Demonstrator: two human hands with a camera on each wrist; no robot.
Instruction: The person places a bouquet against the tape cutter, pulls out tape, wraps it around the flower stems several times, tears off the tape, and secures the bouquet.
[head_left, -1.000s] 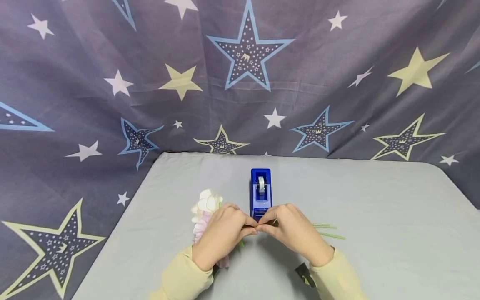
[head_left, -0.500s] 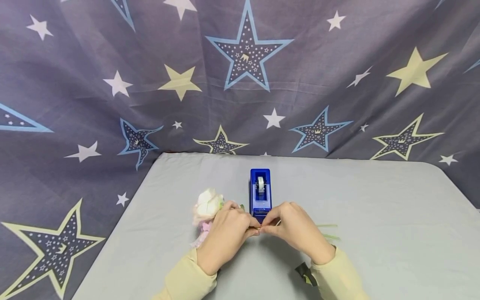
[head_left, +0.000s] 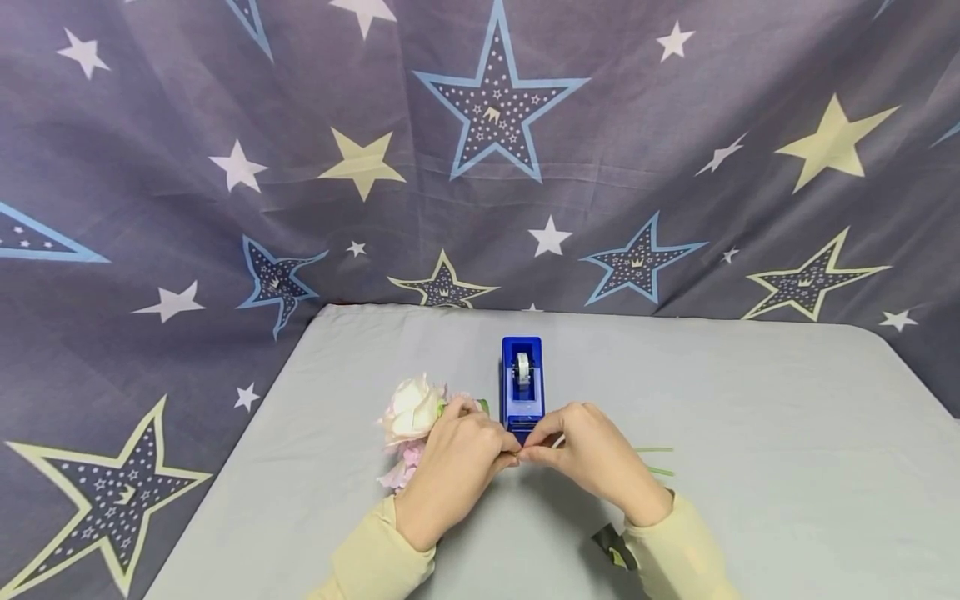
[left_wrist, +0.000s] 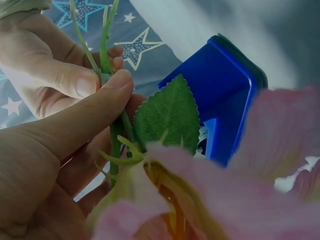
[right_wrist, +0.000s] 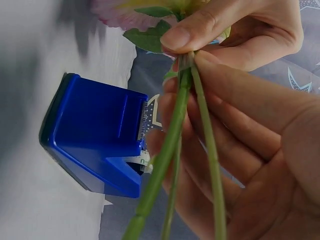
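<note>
In the head view my left hand (head_left: 461, 467) pinches a small bunch of flowers, with a cream-white bloom (head_left: 411, 408) and a pink bloom (head_left: 405, 467) showing beside it. My right hand (head_left: 596, 458) pinches the same green stems (right_wrist: 162, 170), thumb close to the left thumb. Between the thumbs, a band of clear tape (right_wrist: 186, 61) lies around the stems in the right wrist view. A serrated green leaf (left_wrist: 170, 117) stands by the left fingertips. The blue tape dispenser (head_left: 522, 383) sits just beyond both hands. The fingers hide part of the tape and stems.
A grey cloth covers the table (head_left: 765, 433). Near the right sleeve lies a dark piece with a yellow-green mark (head_left: 615, 547), partly covered. A star-patterned curtain (head_left: 480, 208) hangs behind and at the left.
The bunch has turned in my fingers: the blooms have shifted and the lower pink petals have gone from sight. Both hands have moved slightly right, still together. The dispenser has stayed put.
</note>
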